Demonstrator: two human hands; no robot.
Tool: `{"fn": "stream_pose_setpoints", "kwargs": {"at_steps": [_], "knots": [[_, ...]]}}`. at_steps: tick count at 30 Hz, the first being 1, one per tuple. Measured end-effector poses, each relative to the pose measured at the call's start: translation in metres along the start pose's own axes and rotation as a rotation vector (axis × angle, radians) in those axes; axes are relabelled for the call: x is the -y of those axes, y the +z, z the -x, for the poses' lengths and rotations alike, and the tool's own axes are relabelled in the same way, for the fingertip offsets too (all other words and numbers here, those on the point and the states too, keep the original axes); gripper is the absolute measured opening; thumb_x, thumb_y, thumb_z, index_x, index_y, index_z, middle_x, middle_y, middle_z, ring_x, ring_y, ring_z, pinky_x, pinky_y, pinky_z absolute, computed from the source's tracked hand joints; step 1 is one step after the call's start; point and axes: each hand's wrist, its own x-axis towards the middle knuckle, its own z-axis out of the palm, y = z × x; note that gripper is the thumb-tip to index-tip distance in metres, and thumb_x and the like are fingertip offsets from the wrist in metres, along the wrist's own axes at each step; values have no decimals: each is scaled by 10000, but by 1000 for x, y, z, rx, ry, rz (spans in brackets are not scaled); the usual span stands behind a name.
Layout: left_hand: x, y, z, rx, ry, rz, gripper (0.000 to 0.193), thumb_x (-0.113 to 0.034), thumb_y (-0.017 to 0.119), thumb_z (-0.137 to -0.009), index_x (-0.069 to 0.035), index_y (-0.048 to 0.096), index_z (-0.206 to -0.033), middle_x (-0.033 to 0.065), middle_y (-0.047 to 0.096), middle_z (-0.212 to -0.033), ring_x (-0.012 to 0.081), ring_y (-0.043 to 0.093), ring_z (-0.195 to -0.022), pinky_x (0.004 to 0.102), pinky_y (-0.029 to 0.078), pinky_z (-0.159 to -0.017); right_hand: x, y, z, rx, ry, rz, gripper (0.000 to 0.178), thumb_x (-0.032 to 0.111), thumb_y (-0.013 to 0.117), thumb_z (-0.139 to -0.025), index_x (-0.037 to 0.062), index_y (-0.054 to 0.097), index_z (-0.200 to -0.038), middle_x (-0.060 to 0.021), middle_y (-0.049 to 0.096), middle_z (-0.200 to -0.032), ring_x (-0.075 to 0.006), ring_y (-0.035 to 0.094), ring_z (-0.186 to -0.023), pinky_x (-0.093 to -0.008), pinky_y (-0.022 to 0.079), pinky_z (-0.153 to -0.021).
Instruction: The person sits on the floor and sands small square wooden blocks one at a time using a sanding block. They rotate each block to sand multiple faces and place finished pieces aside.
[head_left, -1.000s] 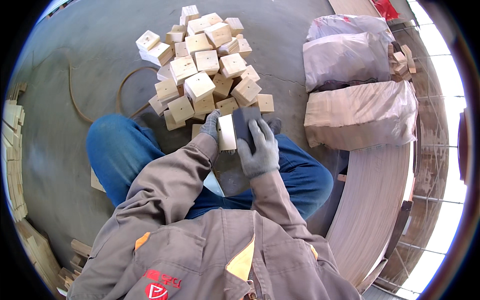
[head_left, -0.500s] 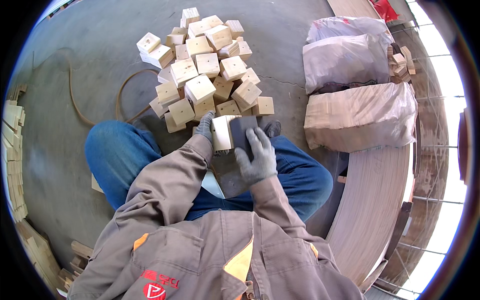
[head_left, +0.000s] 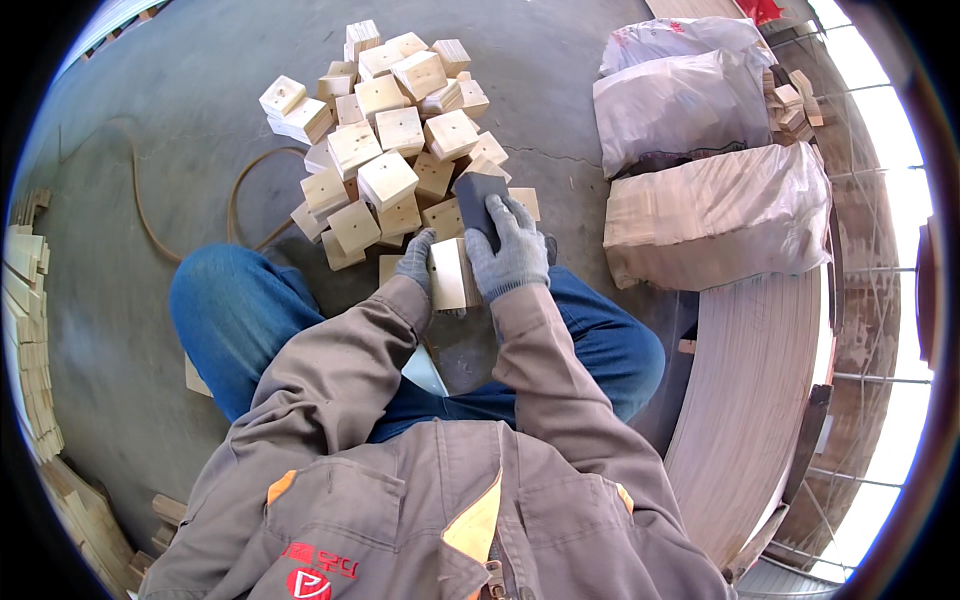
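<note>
Between my hands is a pale wooden block (head_left: 453,274) with a small dark hole in its face. My left hand (head_left: 416,260), in a grey knit glove, is closed on the block's left side. In my gloved right hand (head_left: 511,246) is a dark grey sanding block (head_left: 480,205), gripped from its right side. It stands tilted beyond the far right edge of the wooden block, and the heel of that hand is close against the block's right side. Just ahead lies a heap of similar wooden blocks (head_left: 387,182), several showing a hole in the middle.
Plastic-wrapped bundles (head_left: 715,215) stand at the right, beside a long stack of wood sheets (head_left: 745,400). A brown hose (head_left: 140,195) curves over the grey floor at the left. Wood strips (head_left: 30,340) are piled at the far left. A pale blade-like piece (head_left: 425,373) lies between my legs.
My right hand has pushed the sanding block away from me, from beside the wooden block to past its far edge. More of the wooden block's right side shows. The view has shifted slightly.
</note>
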Motion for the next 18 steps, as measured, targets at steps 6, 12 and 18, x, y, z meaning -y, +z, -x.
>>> {"fn": "stream_pose_setpoints", "kwargs": {"at_steps": [6,12,18], "knots": [[-2,-6,3,-109,179,-152,553,-595,718,-868,-76,733,-1058,90,736,-944,234,690,-722,427,586,-694,-4,6,14,-19,31,31,604,329,725,-881,56,591,-1403,-254,548,-1433,-433,560,-1275,-469,445,-1094],[-22,9,32,-41,16,60,509,-638,643,-894,-159,725,-1041,70,748,-905,290,696,-698,556,578,-668,-19,-6,90,25,-137,-28,648,349,726,-867,82,555,-1433,-256,514,-1455,-466,553,-1240,-528,444,-1043],[-22,16,34,-31,-95,47,537,-682,619,-887,-194,733,-1078,60,757,-970,319,707,-798,671,531,-700,-18,-15,107,-2,-154,-1,635,332,722,-859,84,563,-1422,-269,522,-1441,-470,560,-1229,-538,446,-1034]]}}
